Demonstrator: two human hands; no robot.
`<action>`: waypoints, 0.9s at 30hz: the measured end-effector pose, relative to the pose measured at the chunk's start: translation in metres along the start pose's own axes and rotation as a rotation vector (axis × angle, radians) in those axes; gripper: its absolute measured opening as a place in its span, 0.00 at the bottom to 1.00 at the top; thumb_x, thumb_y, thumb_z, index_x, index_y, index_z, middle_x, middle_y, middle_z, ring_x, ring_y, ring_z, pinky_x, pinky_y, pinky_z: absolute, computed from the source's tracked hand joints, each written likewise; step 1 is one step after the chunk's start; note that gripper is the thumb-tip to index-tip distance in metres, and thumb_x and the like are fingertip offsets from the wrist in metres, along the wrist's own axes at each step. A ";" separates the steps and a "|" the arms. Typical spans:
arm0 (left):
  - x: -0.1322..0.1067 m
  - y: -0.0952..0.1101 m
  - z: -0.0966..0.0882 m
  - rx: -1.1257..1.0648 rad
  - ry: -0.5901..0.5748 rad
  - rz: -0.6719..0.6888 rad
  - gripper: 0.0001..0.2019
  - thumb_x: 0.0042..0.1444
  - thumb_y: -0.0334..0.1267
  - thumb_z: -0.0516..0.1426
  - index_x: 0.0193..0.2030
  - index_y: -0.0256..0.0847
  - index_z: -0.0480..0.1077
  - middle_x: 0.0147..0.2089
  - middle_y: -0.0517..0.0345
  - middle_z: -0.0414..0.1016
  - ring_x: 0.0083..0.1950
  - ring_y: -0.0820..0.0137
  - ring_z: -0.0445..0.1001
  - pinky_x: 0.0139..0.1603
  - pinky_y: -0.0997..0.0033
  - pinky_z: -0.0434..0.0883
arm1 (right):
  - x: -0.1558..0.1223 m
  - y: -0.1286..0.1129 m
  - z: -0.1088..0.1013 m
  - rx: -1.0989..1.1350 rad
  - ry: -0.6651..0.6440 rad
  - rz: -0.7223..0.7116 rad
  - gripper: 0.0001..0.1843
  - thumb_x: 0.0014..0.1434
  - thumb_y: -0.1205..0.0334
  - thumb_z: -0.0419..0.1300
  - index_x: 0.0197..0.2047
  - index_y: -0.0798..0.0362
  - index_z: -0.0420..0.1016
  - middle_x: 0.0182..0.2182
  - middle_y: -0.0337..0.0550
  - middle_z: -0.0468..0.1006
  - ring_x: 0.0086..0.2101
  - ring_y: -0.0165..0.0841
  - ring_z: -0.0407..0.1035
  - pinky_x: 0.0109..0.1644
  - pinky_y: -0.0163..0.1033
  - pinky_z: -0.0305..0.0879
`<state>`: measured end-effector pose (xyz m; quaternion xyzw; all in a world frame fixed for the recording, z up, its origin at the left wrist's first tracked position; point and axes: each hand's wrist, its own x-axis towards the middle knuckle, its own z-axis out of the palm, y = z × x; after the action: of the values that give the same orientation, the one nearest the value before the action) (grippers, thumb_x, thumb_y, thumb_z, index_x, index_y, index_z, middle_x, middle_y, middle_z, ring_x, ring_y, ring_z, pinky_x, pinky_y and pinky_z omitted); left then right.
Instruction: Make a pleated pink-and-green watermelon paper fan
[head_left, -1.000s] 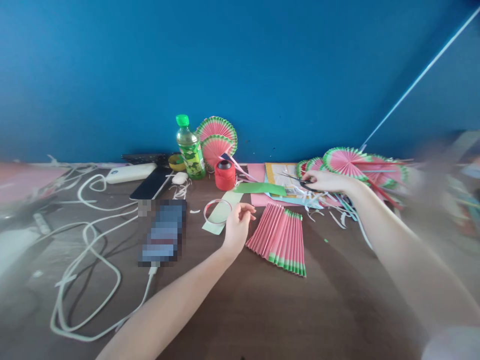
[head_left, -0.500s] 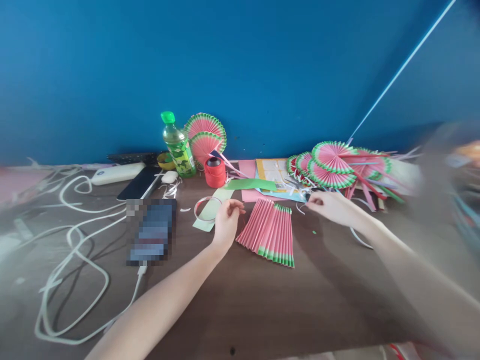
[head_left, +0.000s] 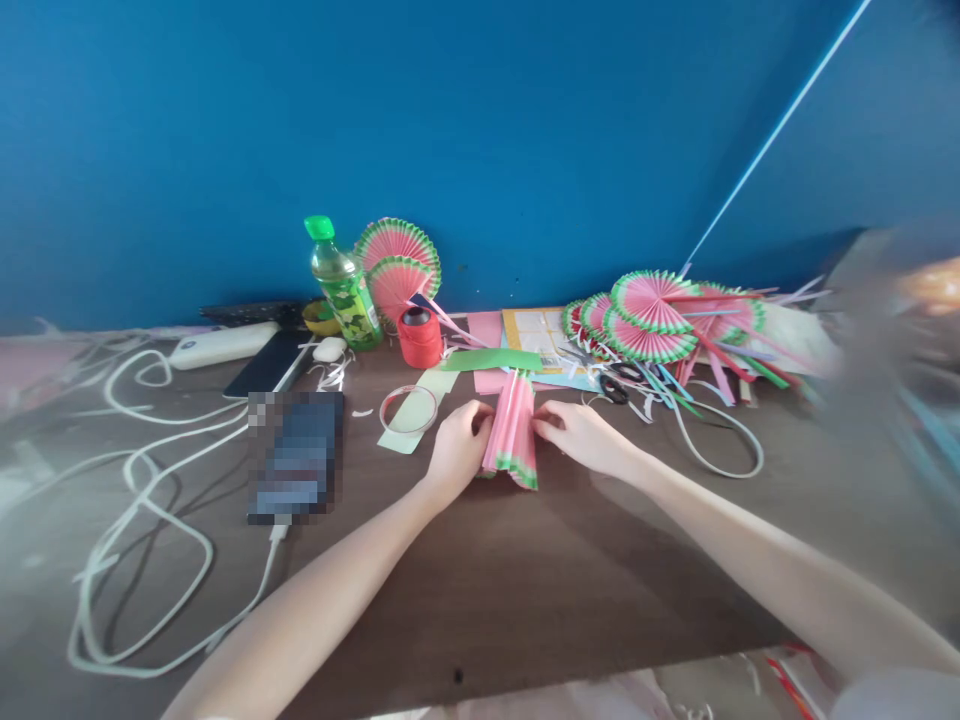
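Note:
Between my two hands stands a pleated pink paper (head_left: 513, 430) with green edges, squeezed narrower and raised off the table. My left hand (head_left: 459, 445) grips its left side, fingers curled. On the opposite side, my right hand (head_left: 581, 432) pinches the right edge with thumb and fingers. Left of my left hand a roll of clear tape (head_left: 408, 410) lies on a pale green paper strip (head_left: 420, 405). Black-handled scissors (head_left: 613, 388) rest beyond my right hand, among paper scraps. A green paper strip (head_left: 491, 360) lies just behind the pleated paper.
A red spool of thread (head_left: 419, 337) and a green-capped bottle (head_left: 345, 285) stand at the back. Round pink-green fans (head_left: 652, 315) are piled at right; others (head_left: 397, 262) lean on the wall. Phones (head_left: 296, 455) and a looping white cable (head_left: 142, 672) occupy the left.
My right hand has moved left from the scissors and taken the pleated paper. My left hand has closed on its other side. The paper, flat and spread before, is now gathered and lifted.

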<state>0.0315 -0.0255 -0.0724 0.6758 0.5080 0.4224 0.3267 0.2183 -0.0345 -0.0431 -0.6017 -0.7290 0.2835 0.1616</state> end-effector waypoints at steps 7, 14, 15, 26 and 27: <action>0.000 -0.001 -0.002 -0.154 0.023 -0.097 0.06 0.52 0.32 0.52 0.32 0.41 0.70 0.28 0.60 0.73 0.31 0.71 0.70 0.33 0.73 0.66 | 0.017 -0.009 0.019 0.437 0.016 0.042 0.11 0.54 0.54 0.54 0.38 0.51 0.64 0.31 0.40 0.73 0.21 0.28 0.64 0.24 0.35 0.60; 0.006 -0.011 -0.001 -0.436 0.139 -0.147 0.04 0.53 0.35 0.52 0.35 0.40 0.66 0.37 0.57 0.71 0.37 0.72 0.70 0.41 0.72 0.68 | 0.022 -0.015 0.027 1.024 0.085 0.096 0.19 0.50 0.59 0.58 0.43 0.47 0.56 0.31 0.35 0.69 0.33 0.30 0.67 0.36 0.36 0.66; 0.007 -0.013 -0.001 -0.482 0.173 -0.162 0.05 0.52 0.36 0.53 0.35 0.39 0.65 0.38 0.57 0.70 0.38 0.72 0.70 0.41 0.71 0.68 | 0.024 -0.015 0.028 1.032 0.113 0.079 0.20 0.48 0.59 0.58 0.44 0.47 0.56 0.31 0.35 0.68 0.34 0.30 0.67 0.37 0.36 0.65; 0.011 -0.018 -0.005 -0.615 0.316 -0.201 0.13 0.45 0.35 0.60 0.36 0.41 0.61 0.33 0.62 0.65 0.35 0.74 0.68 0.40 0.71 0.66 | 0.036 0.005 0.039 0.920 0.321 -0.086 0.22 0.48 0.56 0.57 0.47 0.47 0.58 0.32 0.38 0.66 0.36 0.34 0.64 0.43 0.40 0.61; 0.011 -0.018 -0.005 -0.634 0.306 -0.207 0.13 0.44 0.36 0.60 0.36 0.41 0.61 0.34 0.61 0.66 0.36 0.74 0.69 0.41 0.71 0.67 | 0.036 0.006 0.040 0.936 0.323 -0.092 0.21 0.48 0.57 0.57 0.46 0.47 0.59 0.32 0.38 0.66 0.35 0.34 0.64 0.43 0.40 0.61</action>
<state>0.0215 -0.0099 -0.0831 0.4151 0.4605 0.6199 0.4810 0.1916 -0.0077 -0.0819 -0.4681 -0.5149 0.4763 0.5376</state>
